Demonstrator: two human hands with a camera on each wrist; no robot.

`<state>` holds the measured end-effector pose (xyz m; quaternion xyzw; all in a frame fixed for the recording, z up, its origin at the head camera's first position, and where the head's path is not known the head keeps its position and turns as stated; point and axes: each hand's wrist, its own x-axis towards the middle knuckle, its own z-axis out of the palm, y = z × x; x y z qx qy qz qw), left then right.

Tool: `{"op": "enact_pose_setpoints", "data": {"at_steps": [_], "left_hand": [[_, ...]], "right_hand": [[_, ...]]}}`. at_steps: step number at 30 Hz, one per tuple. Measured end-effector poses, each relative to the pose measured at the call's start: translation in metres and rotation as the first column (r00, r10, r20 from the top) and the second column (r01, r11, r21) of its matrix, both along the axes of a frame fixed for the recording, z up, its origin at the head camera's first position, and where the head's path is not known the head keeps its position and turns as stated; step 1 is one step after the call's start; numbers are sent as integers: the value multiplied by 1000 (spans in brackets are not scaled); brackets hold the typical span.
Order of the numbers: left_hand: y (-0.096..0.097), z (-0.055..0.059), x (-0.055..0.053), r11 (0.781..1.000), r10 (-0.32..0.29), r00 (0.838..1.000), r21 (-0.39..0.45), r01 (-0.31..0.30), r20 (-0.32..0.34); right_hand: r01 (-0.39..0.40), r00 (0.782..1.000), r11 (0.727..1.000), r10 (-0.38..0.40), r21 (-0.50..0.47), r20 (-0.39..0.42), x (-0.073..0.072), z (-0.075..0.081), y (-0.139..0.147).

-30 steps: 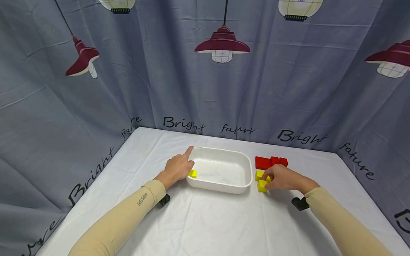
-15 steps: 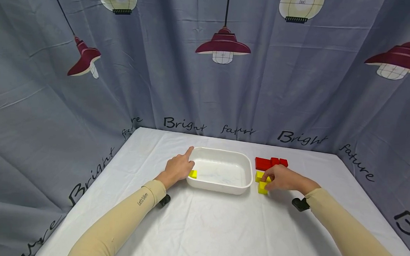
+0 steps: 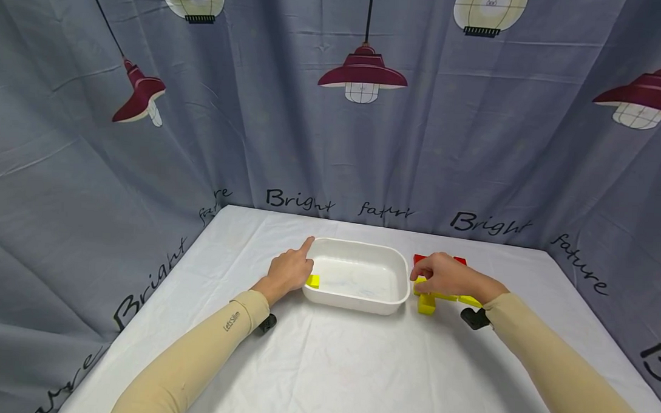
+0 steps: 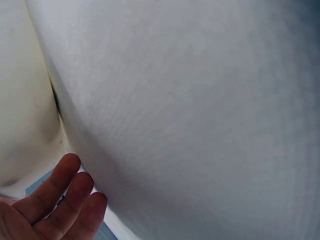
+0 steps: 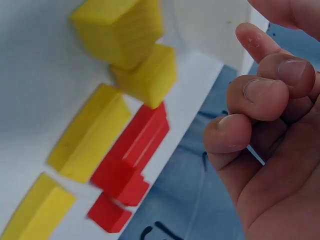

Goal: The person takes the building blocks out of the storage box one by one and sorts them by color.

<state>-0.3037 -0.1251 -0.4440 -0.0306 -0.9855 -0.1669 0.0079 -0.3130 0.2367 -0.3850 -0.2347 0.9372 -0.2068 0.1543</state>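
In the head view, my left hand (image 3: 290, 271) holds the left end of a white rectangular tray (image 3: 353, 304), index finger stretched along the rim. Its other fingers (image 4: 87, 215) lie loosely bent beside the tray wall in the left wrist view. A yellow block (image 3: 313, 282) sits inside the tray's near left corner. My right hand (image 3: 443, 274) hovers over the blocks by the tray's right end, fingers loosely curled and nothing visible between them. Around it are a yellow cube (image 3: 426, 304), another yellow cube (image 5: 147, 77), two longer yellow blocks (image 5: 90, 135) and several red blocks (image 5: 132, 145).
A white cloth covers the table (image 3: 352, 365). Behind and at the sides hangs a grey-blue curtain (image 3: 289, 126) printed with lamps and lettering. Each wrist carries a small black device, such as the right one (image 3: 474, 318).
My right hand has risen off the yellow cube it touched and shifted slightly left and away. More yellow blocks show beneath it. My left hand stays on the tray.
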Motion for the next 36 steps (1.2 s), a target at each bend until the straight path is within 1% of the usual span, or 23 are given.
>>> {"op": "enact_pose_setpoints", "data": {"at_steps": [4,10,17,27,36], "left_hand": [[-1,0,0,1000,-2,1000,-3,2,-2],[-1,0,0,1000,-5,1000,0,5,-5],[-1,0,0,1000,-3,1000,4,3,2],[-1,0,0,1000,-5,1000,8,5,8],[-1,0,0,1000,-14,1000,7,14,-8]], "right_hand": [[-44,999,999,44,-31,-17,-2,7,-10],[-89,995,996,88,-25,-47,-6,17,-24],[-102,995,994,101,-47,-25,-9,25,-41],[-192,981,981,192,-26,-22,-17,31,-64],[-236,972,972,236,19,-1,-28,33,-85]]}}
